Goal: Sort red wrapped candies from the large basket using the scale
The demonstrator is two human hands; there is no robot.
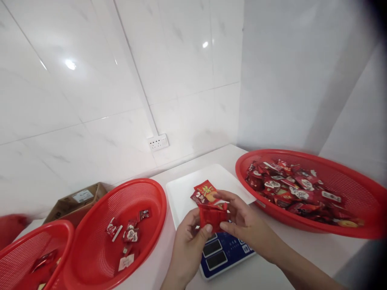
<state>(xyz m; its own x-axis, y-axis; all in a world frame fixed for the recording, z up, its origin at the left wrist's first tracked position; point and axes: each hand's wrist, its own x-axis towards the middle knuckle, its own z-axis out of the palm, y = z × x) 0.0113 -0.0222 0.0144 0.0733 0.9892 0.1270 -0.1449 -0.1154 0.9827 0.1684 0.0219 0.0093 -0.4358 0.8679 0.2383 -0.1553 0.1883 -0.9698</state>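
A red snack packet [211, 217] is held up between my two hands, over the front of a digital scale. My left hand [189, 241] pinches its left edge with thumb and fingers. At its right edge, my right hand [244, 221] grips with the thumb in front and fingers behind. Behind it, more wrapped packets [205, 187], one red with yellow lettering and one dark red, show over the white scale pan [181, 187]; my right fingertips overlap them in view. The blue scale panel [215, 257] is partly covered by my hands.
To the right stands a large red basket [311, 157] heaped with wrapped snacks [290, 185]. On the left, a red basket [87, 241] holds several packets [130, 233]; another basket [57, 227] overlaps it. A cardboard box [80, 201] sits behind them, and a socket [159, 142] is on the wall.
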